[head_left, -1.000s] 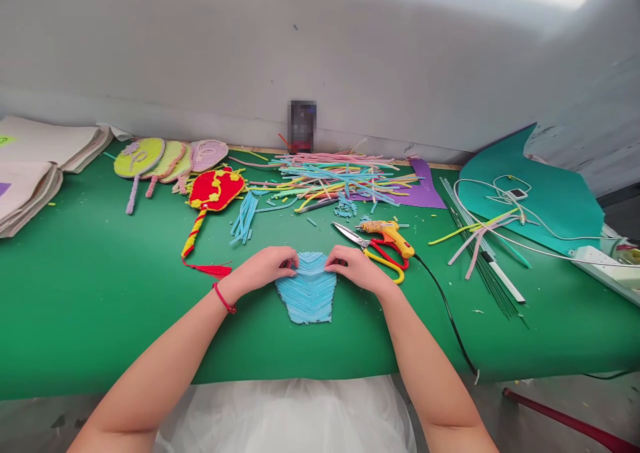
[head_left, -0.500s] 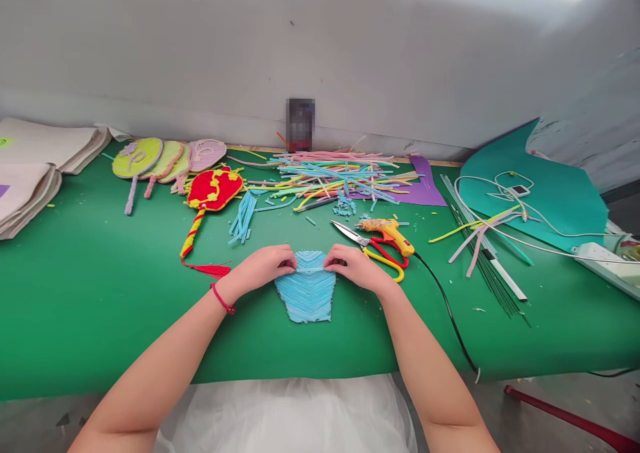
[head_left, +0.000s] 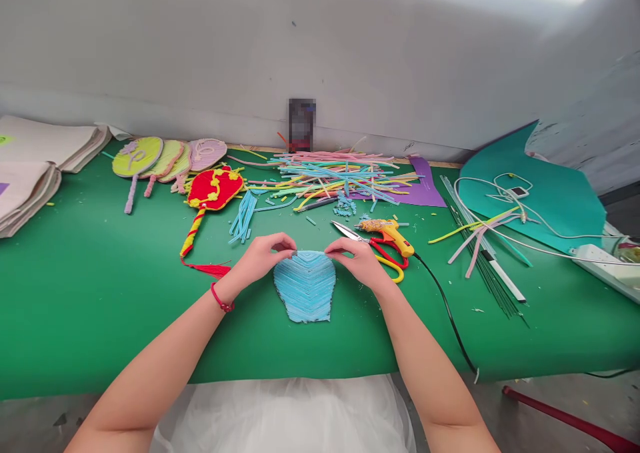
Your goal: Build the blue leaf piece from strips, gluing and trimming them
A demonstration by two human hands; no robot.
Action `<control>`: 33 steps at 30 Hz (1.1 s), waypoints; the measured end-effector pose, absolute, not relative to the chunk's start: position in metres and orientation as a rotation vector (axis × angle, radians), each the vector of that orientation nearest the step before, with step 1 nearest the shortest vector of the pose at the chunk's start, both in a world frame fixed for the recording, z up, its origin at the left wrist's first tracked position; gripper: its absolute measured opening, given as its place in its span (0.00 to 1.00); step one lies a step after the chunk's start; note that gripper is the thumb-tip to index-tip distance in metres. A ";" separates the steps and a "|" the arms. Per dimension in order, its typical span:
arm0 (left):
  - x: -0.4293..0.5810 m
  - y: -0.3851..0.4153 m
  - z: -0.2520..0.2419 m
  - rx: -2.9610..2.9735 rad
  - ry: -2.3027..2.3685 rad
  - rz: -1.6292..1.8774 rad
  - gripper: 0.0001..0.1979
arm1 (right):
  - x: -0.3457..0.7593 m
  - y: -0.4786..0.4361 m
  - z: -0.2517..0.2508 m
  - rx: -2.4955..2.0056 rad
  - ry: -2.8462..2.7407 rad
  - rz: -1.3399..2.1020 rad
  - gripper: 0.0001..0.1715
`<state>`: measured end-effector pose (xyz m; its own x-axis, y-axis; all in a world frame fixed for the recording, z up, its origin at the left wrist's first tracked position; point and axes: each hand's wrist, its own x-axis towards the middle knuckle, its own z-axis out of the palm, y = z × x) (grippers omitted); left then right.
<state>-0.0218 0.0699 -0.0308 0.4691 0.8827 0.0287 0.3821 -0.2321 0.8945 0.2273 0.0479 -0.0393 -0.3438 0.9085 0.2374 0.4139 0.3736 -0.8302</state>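
Note:
A light blue panel (head_left: 305,289) of chenille stems set in a V pattern lies flat on the green table. My left hand (head_left: 270,247) pinches one end of a short light blue pipe cleaner (head_left: 311,252) at the panel's top left. At the top right, my right hand (head_left: 353,256) pinches its other end. The pipe cleaner is stretched across the panel's upper edge and is hard to tell from the stems beneath. Beside my right hand lie scissors (head_left: 385,262) with red and yellow handles and a yellow glue gun (head_left: 395,233).
A heap of coloured pipe cleaners (head_left: 330,176) lies at the back, near a bundle of blue ones (head_left: 243,216). A red fan (head_left: 215,189) and several pastel fans (head_left: 137,157) are at left. Wires (head_left: 493,279), a teal sheet (head_left: 565,186) and a power strip (head_left: 605,263) are at right.
Both hands have moved away from me, toward the panel's top edge, carrying the stretched pipe cleaner from across the panel's upper part. Scissors and glue gun have stayed put.

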 end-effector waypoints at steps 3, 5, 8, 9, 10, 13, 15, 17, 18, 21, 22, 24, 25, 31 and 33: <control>-0.023 0.074 -0.032 1.609 1.058 0.729 0.11 | 0.226 0.049 -0.041 -1.034 -1.963 0.810 0.08; -0.024 0.077 -0.035 1.537 1.067 0.724 0.13 | 0.224 0.050 -0.043 -0.994 -1.997 0.763 0.09; -0.024 0.080 -0.041 1.534 1.097 0.716 0.12 | 0.223 0.051 -0.046 -0.990 -2.017 0.726 0.10; -0.024 0.080 -0.042 1.550 1.110 0.715 0.12 | 0.222 0.051 -0.047 -0.996 -2.018 0.720 0.10; -0.024 0.081 -0.044 1.574 1.125 0.713 0.12 | 0.222 0.051 -0.047 -1.004 -2.018 0.713 0.10; -0.024 0.080 -0.046 1.686 1.172 0.677 0.10 | 0.223 0.052 -0.049 -1.026 -2.024 0.710 0.09; -0.024 0.079 -0.046 1.766 1.189 0.635 0.10 | 0.224 0.053 -0.049 -1.044 -2.031 0.725 0.09; -0.023 0.078 -0.046 1.827 1.190 0.593 0.09 | 0.226 0.054 -0.049 -1.061 -2.043 0.748 0.09; -0.023 0.078 -0.047 1.854 1.186 0.578 0.09 | 0.227 0.054 -0.049 -1.068 -2.050 0.757 0.09; -0.021 0.077 -0.049 1.931 1.175 0.566 0.10 | 0.229 0.055 -0.049 -1.079 -2.085 0.777 0.09; -0.021 0.077 -0.049 1.956 1.175 0.572 0.10 | 0.230 0.055 -0.049 -1.083 -2.097 0.782 0.09; -0.020 0.077 -0.051 1.999 1.178 0.584 0.09 | 0.230 0.055 -0.049 -1.097 -2.117 0.786 0.09; -0.020 0.077 -0.052 2.016 1.180 0.587 0.09 | 0.231 0.055 -0.049 -1.107 -2.125 0.783 0.09; -0.018 0.078 -0.055 2.079 1.179 0.603 0.07 | 0.231 0.056 -0.051 -1.142 -2.135 0.778 0.10; -0.018 0.078 -0.056 2.089 1.173 0.611 0.07 | 0.231 0.056 -0.052 -1.144 -2.131 0.790 0.10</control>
